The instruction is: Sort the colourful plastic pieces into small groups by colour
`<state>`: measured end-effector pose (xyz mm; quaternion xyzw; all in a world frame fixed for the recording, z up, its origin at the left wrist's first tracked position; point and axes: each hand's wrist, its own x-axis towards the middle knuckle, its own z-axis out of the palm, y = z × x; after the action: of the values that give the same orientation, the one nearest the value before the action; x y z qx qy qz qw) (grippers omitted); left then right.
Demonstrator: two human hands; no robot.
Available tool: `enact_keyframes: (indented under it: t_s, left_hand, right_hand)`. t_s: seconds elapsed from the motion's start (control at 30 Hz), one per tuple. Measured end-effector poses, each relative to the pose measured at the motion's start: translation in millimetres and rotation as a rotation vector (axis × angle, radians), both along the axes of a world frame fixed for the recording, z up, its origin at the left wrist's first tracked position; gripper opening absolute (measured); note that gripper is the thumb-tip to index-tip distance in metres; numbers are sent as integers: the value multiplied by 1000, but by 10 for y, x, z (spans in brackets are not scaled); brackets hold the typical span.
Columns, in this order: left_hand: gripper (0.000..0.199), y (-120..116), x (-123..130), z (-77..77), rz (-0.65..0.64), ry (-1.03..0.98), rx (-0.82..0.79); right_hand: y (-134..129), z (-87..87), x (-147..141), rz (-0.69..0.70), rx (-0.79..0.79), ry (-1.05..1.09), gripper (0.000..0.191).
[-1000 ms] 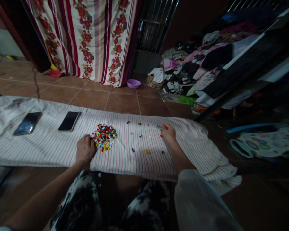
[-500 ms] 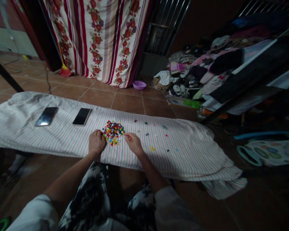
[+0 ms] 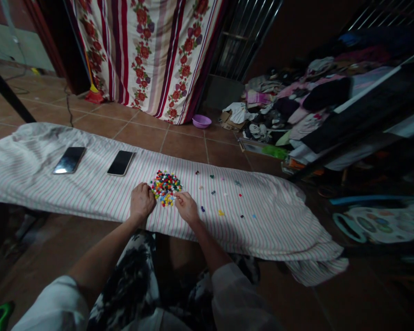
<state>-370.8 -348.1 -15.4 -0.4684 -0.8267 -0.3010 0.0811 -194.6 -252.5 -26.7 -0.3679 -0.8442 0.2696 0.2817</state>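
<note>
A long striped white cloth (image 3: 248, 230) covers a narrow board, and a heap of tiny multicoloured plastic pieces (image 3: 165, 187) lies on it. My left hand (image 3: 142, 202) rests palm down against the heap's lower left edge. At its lower right edge, my right hand (image 3: 186, 208) has its fingertips drawn close together. Those fingertips may hide a small piece, but I cannot tell. Several loose pieces (image 3: 212, 176) are scattered to the right of the heap. Two smartphones (image 3: 69, 160) (image 3: 120, 162) lie face up on the cloth to the left.
Brown floor tiles (image 3: 186, 146) lie beyond the cloth, with a purple plastic basin (image 3: 202, 121) near a floral striped curtain (image 3: 148, 55). A large heap of clothes (image 3: 290, 101) rises at the right, above a patterned toy mat (image 3: 382, 224).
My right hand has moved left from the scattered pieces to the heap's edge. My left hand stays beside the heap, and the view has shifted slightly.
</note>
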Motion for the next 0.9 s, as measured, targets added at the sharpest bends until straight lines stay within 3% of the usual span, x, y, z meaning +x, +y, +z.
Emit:
enact_keyframes:
  t_s: [0.4,0.7,0.9]
  left_hand:
    - [16,5,-27,-26,-28,34,-14]
    - [18,-11,-17,-5,-18,-1,-5]
    - [21,-10,-16,1,-14,1,-3]
  right_hand:
    - [7,-22,12,-57,-52,68,18]
    - [8,-29,26,-45,-63,152,19]
    - [23,-48,30,-55,-150,211,23]
